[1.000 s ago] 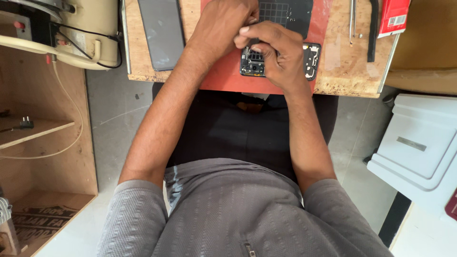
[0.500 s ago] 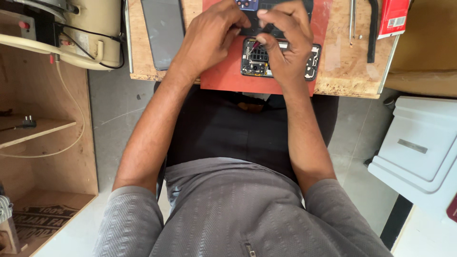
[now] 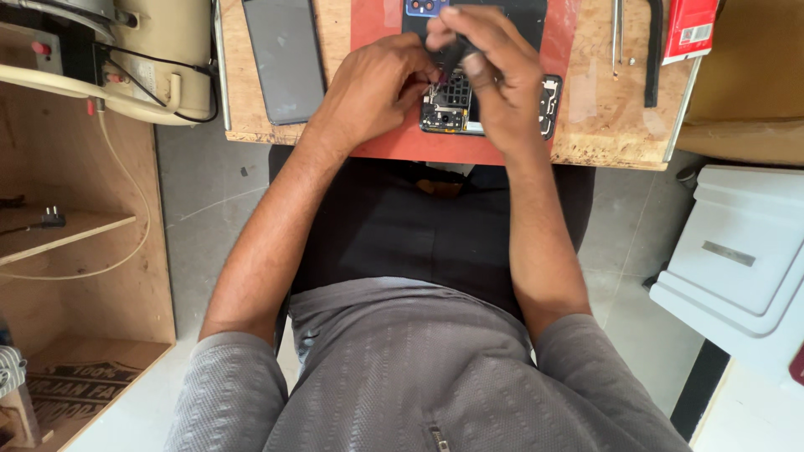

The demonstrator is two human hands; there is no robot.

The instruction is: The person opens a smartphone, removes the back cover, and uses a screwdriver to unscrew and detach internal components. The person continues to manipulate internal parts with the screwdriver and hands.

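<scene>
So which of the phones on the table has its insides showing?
The opened phone under both hands, on the red mat. Its circuit parts show. The grey phone to the left lies closed and untouched, and the blue-backed one sits further up.

A wooden workbench [image 3: 586, 142] stands over grey floor [image 3: 209, 192], plywood shelving [image 3: 75, 226] (left) and a white box [image 3: 737, 259].
</scene>
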